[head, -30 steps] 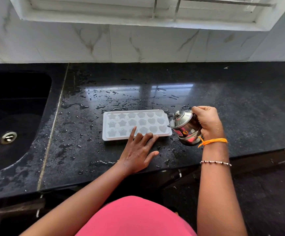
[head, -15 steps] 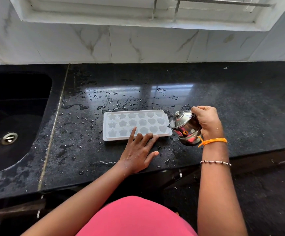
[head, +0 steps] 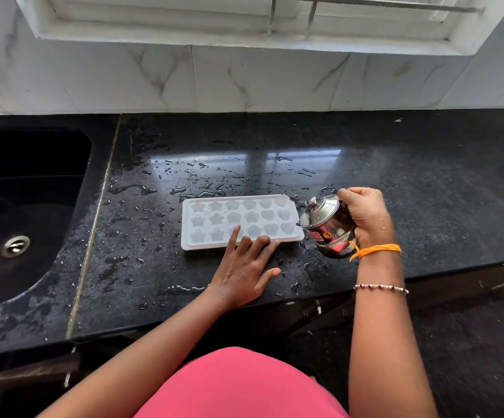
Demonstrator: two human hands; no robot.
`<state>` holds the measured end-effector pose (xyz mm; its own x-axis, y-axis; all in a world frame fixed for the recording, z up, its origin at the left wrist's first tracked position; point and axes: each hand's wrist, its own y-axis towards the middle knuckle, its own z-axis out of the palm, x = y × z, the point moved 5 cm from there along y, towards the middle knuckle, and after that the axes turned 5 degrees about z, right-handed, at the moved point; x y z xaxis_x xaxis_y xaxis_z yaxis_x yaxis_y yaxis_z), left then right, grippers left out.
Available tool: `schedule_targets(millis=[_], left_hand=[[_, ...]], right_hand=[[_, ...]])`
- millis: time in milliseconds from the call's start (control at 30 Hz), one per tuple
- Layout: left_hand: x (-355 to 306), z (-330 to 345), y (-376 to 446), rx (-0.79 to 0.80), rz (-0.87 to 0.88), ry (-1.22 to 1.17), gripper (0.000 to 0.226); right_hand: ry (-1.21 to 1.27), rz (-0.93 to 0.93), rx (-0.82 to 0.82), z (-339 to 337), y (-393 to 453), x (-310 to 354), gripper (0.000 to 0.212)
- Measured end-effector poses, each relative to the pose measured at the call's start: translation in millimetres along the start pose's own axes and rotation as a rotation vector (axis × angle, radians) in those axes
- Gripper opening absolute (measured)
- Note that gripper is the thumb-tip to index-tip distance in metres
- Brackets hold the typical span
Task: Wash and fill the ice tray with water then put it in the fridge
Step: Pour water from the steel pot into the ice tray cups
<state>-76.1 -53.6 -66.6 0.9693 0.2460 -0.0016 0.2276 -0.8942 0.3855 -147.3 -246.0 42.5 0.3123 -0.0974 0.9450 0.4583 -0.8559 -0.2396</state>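
Nearest the camera, a pink garment (head: 238,384) fills the bottom of the view, with both bare forearms reaching forward over the edge of the black speckled stone countertop (head: 425,191). On the right forearm sit a thin beaded bracelet (head: 380,287) and, closer to the wrist, an orange thread band (head: 375,249). The left hand (head: 244,274) lies flat and unclenched on the wet stone, fingers spread, grasping nothing; its fingertips rest on the near long edge of the white rectangular plastic ice tray (head: 241,220). That tray lies flat on the countertop, its star- and heart-shaped pockets facing up. Just beside its right end, the right hand (head: 365,217) is wrapped around a small shiny steel pot with a knobbed lid (head: 326,226), tilted with the lid toward the tray. Water drops and streaks are scattered around and behind the tray. To the left lies a dark sink (head: 18,221) with a metal drain (head: 15,245). Farthest back stands a white marble-patterned tile wall (head: 244,79) beneath a white window frame (head: 244,22).
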Motion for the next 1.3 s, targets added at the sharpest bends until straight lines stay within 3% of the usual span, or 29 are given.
schedule_targets(millis=[467, 600, 867, 1300], left_hand=[[0, 0, 0, -0.003, 0.000, 0.004, 0.057], [0, -1, 0, -0.014, 0.001, -0.001, 0.057], [0, -1, -1, 0.015, -0.002, 0.003, 0.057], [0, -2, -2, 0.016, -0.010, -0.008, 0.057]], right_hand=[[0.070, 0.019, -0.016, -4, 1, 0, 0.029], [0.258, 0.055, -0.036, -6, 3, -3, 0.023], [0.577, 0.012, -0.120, -1, 10, -7, 0.032], [0.591, -0.130, -0.138, 13, 20, -49, 0.038]])
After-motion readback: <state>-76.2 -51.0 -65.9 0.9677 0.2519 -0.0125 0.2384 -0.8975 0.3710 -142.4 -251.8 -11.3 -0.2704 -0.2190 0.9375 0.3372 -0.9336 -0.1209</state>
